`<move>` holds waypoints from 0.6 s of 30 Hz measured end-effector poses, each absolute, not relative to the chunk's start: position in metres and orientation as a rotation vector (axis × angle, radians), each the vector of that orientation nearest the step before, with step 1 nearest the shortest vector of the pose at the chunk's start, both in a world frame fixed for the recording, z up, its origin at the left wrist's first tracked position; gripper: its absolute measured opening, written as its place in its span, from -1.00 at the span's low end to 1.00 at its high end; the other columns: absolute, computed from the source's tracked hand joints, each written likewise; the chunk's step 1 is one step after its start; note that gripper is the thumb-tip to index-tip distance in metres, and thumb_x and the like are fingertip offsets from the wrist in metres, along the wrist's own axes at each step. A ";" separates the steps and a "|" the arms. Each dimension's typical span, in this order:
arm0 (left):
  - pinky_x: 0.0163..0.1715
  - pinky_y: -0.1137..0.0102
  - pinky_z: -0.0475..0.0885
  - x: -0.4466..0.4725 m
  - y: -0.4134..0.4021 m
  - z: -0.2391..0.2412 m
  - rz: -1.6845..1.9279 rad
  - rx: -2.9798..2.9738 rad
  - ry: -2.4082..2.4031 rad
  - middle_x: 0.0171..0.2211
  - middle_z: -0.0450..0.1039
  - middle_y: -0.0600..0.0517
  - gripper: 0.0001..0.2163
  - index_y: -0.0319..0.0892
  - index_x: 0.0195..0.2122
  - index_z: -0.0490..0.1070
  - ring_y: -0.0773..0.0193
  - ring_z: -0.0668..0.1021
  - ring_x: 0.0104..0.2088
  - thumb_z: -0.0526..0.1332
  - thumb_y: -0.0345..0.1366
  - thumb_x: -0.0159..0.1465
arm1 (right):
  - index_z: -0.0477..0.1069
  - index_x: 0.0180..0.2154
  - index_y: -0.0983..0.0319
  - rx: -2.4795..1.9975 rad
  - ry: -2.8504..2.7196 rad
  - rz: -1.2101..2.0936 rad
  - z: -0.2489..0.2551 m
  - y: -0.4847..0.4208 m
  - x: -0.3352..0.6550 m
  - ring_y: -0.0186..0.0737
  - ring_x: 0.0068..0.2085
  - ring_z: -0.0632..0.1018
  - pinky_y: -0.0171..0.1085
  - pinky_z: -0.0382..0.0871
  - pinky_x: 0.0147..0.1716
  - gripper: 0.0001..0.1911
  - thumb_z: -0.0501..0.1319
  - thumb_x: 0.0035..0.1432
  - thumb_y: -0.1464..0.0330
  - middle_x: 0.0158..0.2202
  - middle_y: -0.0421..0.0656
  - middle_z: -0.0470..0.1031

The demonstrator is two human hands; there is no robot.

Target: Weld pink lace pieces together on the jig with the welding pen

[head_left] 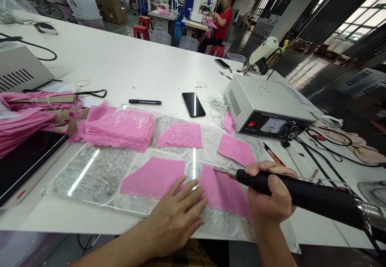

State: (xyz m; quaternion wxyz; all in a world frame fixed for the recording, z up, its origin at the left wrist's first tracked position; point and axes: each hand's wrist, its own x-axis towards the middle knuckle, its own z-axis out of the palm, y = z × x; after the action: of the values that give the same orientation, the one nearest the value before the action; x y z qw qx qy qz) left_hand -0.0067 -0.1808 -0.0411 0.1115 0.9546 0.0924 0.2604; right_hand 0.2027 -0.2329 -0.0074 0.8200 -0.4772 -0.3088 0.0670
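Note:
My right hand (271, 190) is wrapped round a thick black handheld tool (319, 198) with a slim metal tip. This tip points left, at the upper edge of a pink fabric piece (221, 192); whether it touches the cloth I cannot tell. My left hand (177, 216) lies flat with fingers stretched, between that piece and a second pink piece (155, 176), its fingertips over the edges of both. Beneath them is a glossy grey-patterned board (90, 178). Further up it lie a lace-edged piece (182, 135), another pink piece (237, 149) and a lace stack (120, 128).
A grey control box (271, 98) with a dial and cables stands at the right. Near it are a phone (193, 104), tangled thread (217, 108) and tweezers (274, 154). A black marker (145, 102) lies behind the board. A co-worker in red (223, 21) sits at a sewing machine.

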 end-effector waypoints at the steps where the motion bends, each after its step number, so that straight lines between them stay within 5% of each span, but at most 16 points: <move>1: 0.18 0.07 0.28 -0.007 -0.180 -0.041 0.766 2.805 0.267 0.02 0.49 -0.08 -0.75 -0.22 0.02 0.41 0.04 0.43 0.14 0.10 -0.29 0.37 | 0.33 -0.43 0.20 -1.015 -0.671 0.145 -0.008 -0.232 0.203 -0.30 -0.55 0.43 -0.18 0.38 -0.48 -0.92 0.19 -0.10 0.41 -0.47 -0.26 0.38; 18: 0.32 0.11 0.09 -0.007 -0.177 -0.040 0.801 2.819 0.221 0.04 0.49 -0.03 -0.73 -0.18 0.05 0.42 0.11 0.39 0.20 0.14 -0.34 0.34 | 0.34 -0.45 0.21 -1.023 -0.558 0.081 -0.005 -0.252 0.222 -0.32 -0.56 0.43 -0.21 0.36 -0.50 -0.90 0.19 -0.13 0.39 -0.48 -0.27 0.37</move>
State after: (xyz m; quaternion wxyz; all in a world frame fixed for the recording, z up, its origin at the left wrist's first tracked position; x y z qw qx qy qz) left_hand -0.0067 -0.1768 -0.0402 0.1010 0.9543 0.0747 0.2713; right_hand 0.2217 -0.2520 -0.0055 0.8342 -0.4828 -0.2636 0.0384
